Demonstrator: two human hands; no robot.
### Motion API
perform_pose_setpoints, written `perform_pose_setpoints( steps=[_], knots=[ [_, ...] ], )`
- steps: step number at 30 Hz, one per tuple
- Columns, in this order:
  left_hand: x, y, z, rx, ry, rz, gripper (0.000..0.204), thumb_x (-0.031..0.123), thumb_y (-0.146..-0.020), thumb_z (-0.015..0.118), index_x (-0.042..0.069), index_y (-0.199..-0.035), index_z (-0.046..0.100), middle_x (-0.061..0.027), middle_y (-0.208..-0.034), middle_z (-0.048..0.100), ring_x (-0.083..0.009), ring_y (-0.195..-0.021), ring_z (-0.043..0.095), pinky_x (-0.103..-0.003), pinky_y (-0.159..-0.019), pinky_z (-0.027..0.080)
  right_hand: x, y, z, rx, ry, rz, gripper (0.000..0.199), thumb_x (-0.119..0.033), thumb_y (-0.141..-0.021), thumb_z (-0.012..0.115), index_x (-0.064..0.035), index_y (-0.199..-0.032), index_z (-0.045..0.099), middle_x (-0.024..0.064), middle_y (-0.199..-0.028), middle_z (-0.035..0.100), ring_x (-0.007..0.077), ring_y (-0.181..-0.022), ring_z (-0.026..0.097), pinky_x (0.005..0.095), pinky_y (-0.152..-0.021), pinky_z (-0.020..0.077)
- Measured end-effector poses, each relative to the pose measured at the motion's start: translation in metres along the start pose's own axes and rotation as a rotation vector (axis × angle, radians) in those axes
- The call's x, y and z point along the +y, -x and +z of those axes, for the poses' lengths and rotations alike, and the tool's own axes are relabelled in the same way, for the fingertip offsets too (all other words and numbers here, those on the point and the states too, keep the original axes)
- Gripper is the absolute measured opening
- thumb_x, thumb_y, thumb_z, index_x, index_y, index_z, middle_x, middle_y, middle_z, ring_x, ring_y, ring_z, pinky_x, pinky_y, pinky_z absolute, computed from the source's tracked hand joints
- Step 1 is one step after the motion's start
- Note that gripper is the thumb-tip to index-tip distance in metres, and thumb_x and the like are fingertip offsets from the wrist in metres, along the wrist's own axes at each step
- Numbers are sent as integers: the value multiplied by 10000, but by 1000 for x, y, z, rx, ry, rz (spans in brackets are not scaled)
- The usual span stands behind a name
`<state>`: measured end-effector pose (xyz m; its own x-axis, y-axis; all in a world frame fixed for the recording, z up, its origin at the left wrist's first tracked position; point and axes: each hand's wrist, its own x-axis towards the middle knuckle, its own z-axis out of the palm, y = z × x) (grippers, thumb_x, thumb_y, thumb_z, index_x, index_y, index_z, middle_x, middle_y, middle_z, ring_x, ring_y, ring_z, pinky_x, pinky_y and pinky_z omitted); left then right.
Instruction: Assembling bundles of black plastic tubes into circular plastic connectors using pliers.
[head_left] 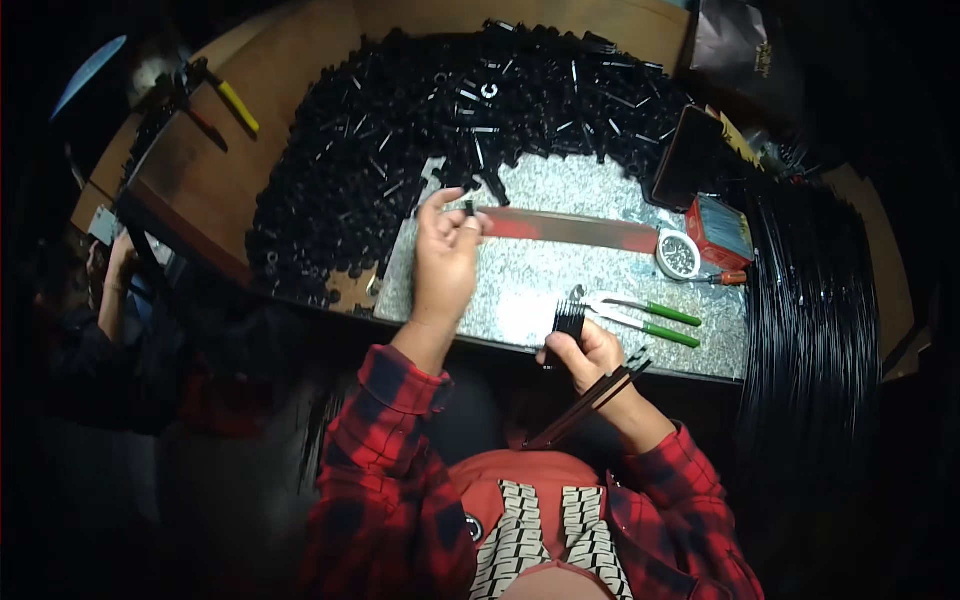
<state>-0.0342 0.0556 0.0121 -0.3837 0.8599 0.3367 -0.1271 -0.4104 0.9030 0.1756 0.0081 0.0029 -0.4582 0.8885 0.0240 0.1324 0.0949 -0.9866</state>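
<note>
Here, small black cap (469,208) is sitting pinched at the fingertips above the speckled metal sheet (540,280), beside the heap of black parts (400,130) | left hand (447,250) is reaching forward, fingers closing narrowly on it | right hand (590,362) is clasping a bundle of thin black rods (590,400) at the table edge, near the green-handled pliers (640,315)

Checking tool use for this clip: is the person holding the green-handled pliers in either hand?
No. The green-handled pliers lie on the speckled metal sheet, while the right hand grips a bundle of black rods and the left hand pinches a small black piece.
</note>
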Motion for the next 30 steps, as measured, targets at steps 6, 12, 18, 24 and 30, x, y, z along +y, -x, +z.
perform_pose_setpoints(
  steps=[6,12,18,24,30],
  knots=[
    [0,38,29,-32,132,-132,386,-39,-901,447,-18,-1285,416,-67,-950,590,-90,-866,554,-214,-779,457,-6,6,4,-60,58,-2,193,-181,-934,558,-3,-876,607,46,-756,665,96,-692,607,240,-645,481],
    [2,47,27,-69,108,-187,306,10,-920,496,12,-1225,518,-52,-989,614,-90,-904,578,-217,-750,470,-5,13,10,-67,-11,20,191,-180,-936,563,-1,-881,602,42,-755,660,101,-695,605,241,-654,479],
    [26,57,0,-171,423,-439,267,40,-922,532,-10,-1184,542,-149,-1050,637,-190,-934,646,-279,-817,544,-7,13,10,-50,-70,42,189,-181,-938,568,0,-915,617,45,-767,666,101,-700,604,235,-657,478],
    [26,67,-14,-205,486,-525,303,45,-914,552,-2,-1213,534,-130,-1014,651,-162,-888,645,-269,-796,537,-9,10,15,-68,-68,56,241,-226,-946,558,-14,-863,638,33,-750,663,79,-683,591,224,-622,466],
    [24,69,-11,-207,537,-537,296,50,-894,592,6,-1185,560,-73,-989,647,-118,-905,627,-259,-778,530,-6,9,16,-107,-68,-1,226,-219,-952,552,-13,-901,630,47,-788,671,91,-722,603,227,-663,472]
  ],
)
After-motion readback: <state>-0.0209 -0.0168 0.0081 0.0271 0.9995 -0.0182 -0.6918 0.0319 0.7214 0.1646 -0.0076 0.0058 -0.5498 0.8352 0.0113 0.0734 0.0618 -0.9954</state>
